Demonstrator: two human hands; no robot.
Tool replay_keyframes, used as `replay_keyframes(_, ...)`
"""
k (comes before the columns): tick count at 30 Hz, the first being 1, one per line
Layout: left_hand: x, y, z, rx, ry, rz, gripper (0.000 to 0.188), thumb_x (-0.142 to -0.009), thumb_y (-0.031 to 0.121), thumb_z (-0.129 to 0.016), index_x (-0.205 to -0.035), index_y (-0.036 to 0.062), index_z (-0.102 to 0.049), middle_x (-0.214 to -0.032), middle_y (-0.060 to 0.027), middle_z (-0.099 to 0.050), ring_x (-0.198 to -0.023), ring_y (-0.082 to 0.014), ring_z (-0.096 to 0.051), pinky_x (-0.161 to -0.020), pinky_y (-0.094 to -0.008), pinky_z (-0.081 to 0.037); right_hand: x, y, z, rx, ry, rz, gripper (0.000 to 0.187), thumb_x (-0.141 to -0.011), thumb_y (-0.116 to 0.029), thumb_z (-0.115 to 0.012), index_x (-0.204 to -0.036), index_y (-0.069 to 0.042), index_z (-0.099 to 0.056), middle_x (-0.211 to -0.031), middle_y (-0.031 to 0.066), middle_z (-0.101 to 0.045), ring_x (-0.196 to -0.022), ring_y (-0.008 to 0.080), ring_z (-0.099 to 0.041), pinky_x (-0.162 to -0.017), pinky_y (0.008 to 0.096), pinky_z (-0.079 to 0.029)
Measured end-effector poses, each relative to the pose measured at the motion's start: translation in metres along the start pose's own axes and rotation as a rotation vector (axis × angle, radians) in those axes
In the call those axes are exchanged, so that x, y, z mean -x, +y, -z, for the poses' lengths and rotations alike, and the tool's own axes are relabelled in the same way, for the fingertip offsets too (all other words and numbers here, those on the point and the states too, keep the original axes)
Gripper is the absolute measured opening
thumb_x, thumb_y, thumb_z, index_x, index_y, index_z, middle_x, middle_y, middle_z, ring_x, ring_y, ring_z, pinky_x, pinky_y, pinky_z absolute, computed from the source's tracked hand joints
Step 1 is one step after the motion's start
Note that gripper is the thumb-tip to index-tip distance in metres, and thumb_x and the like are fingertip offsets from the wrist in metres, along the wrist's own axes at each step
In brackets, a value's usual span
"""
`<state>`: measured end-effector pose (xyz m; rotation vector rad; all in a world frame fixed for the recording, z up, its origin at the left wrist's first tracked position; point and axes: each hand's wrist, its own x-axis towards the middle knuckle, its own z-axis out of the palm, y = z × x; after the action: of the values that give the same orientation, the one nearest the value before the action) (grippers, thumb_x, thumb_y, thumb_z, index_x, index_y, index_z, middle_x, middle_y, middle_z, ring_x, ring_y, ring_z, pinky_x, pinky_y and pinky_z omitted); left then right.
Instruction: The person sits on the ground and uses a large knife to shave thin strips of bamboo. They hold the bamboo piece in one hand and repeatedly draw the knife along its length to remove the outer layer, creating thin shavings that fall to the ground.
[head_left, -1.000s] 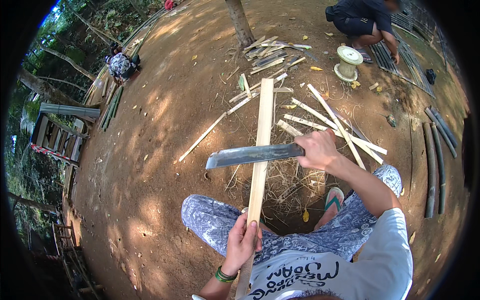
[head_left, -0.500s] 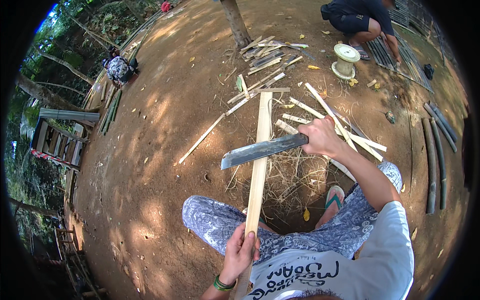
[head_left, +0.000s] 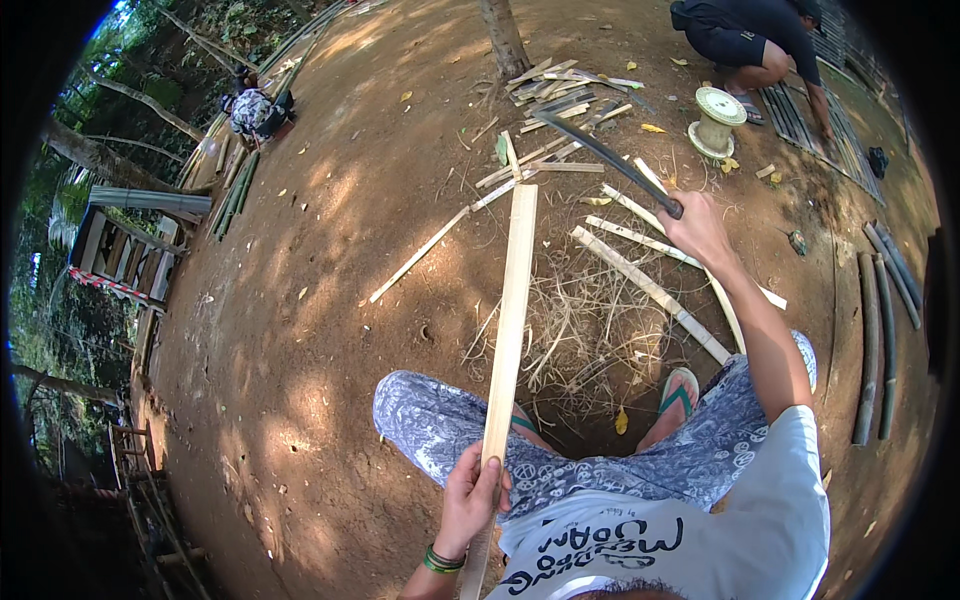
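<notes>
My left hand (head_left: 474, 492) is closed around the lower part of a long, pale bamboo slat (head_left: 513, 300), which points away from me between my knees. My right hand (head_left: 697, 232) grips the handle of a machete (head_left: 608, 158) out to the right. Its dark blade angles up and to the left, apart from the slat, over the split pieces beyond. Thin curled shavings (head_left: 590, 325) lie on the soil below, in front of my sandalled feet. Several cut bamboo strips (head_left: 655, 290) rest on the ground under and beside my right arm.
A heap of split bamboo (head_left: 570, 95) lies by a tree trunk (head_left: 503, 40). To its right stands a cream spool (head_left: 715, 122), near a person crouching (head_left: 745, 45) over slats. Dark poles (head_left: 868, 345) lie at far right. Another person (head_left: 258, 112) bends down at far left.
The machete has left the slat and swung up and to the right, turning its blade away from me. A shaving that hung at the slat's far end is gone. My left hand keeps its hold.
</notes>
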<state>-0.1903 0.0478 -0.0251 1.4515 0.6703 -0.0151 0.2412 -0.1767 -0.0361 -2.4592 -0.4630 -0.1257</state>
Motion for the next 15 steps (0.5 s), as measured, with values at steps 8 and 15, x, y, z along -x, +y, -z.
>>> replay_keyframes(8,-0.061,0.022,-0.041,-0.111,-0.069,-0.181,0.025,-0.109,0.014,-0.046,-0.129,0.0003,-0.050,-0.079,-0.0032,-0.062,-0.053,-0.0069,-0.058,-0.047,-0.0199,-0.047,0.082,-0.086,-0.029,-0.492,-0.273,0.199,0.041,-0.088,-0.044,-0.074,-0.088,-0.003,-0.075,-0.056,0.0048,-0.058,-0.053,0.0171,-0.056,-0.056,0.0375,-0.044)
replay_keyframes(15,-0.065,0.021,-0.056,-0.244,-0.066,-0.207,0.025,-0.107,0.012,-0.048,-0.128,-0.0012,-0.051,-0.080,-0.0030,-0.062,-0.054,-0.0068,-0.058,-0.046,-0.0204,-0.047,0.081,-0.086,-0.030,-0.715,-0.303,0.017,0.020,-0.091,-0.020,-0.075,-0.088,-0.001,-0.073,-0.067,-0.0018,-0.063,-0.063,0.0050,-0.054,-0.058,0.0268,-0.042)
